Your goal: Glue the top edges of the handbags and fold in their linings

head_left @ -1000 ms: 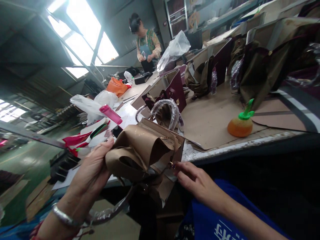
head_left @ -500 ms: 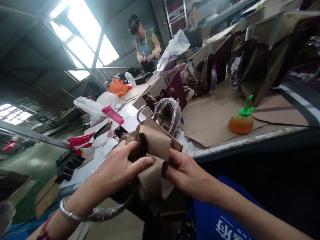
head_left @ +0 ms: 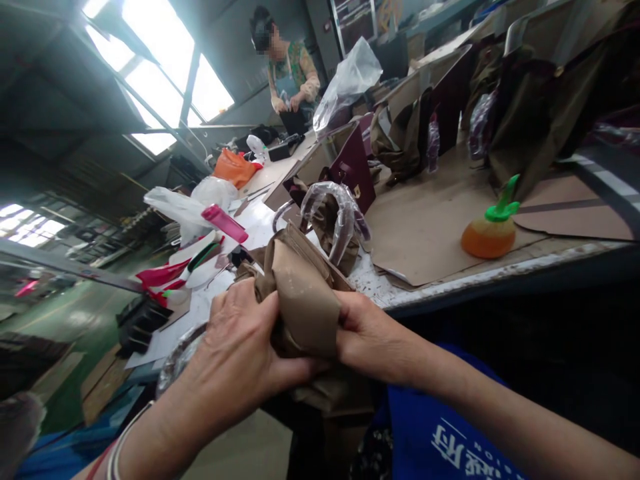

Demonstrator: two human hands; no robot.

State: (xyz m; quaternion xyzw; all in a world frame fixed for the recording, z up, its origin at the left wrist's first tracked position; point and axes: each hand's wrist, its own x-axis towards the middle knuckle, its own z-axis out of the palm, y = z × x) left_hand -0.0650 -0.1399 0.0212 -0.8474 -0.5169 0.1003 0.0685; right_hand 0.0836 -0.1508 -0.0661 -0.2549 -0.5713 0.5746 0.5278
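Between my hands is a handbag with its brown lining point(head_left: 305, 300) bunched up at the table's edge. My left hand point(head_left: 245, 347) grips the lining from the left, thumb stretched beneath the fold. At the right side of the fold, my right hand point(head_left: 367, 337) is closed on the cloth, its fingertips partly hidden. A plastic-wrapped handle point(head_left: 333, 213) arches up behind the lining. Another wrapped handle point(head_left: 177, 357) shows behind my left wrist. The rest of the bag is mostly covered by hands and cloth.
A glue bottle with green nozzle point(head_left: 489, 233) stands on brown board at right. Maroon bag pieces point(head_left: 353, 167) and brown linings stand behind. Left are a pink bottle point(head_left: 225, 223), plastic bags point(head_left: 180, 210) and an orange bag point(head_left: 235, 167). Another person point(head_left: 290, 73) works at the far end.
The lining's two open folds have come together into one smooth, rounded fold. My left hand has turned, its thumb moving lower under the cloth. The wrapped handle by my left arm has shifted up.
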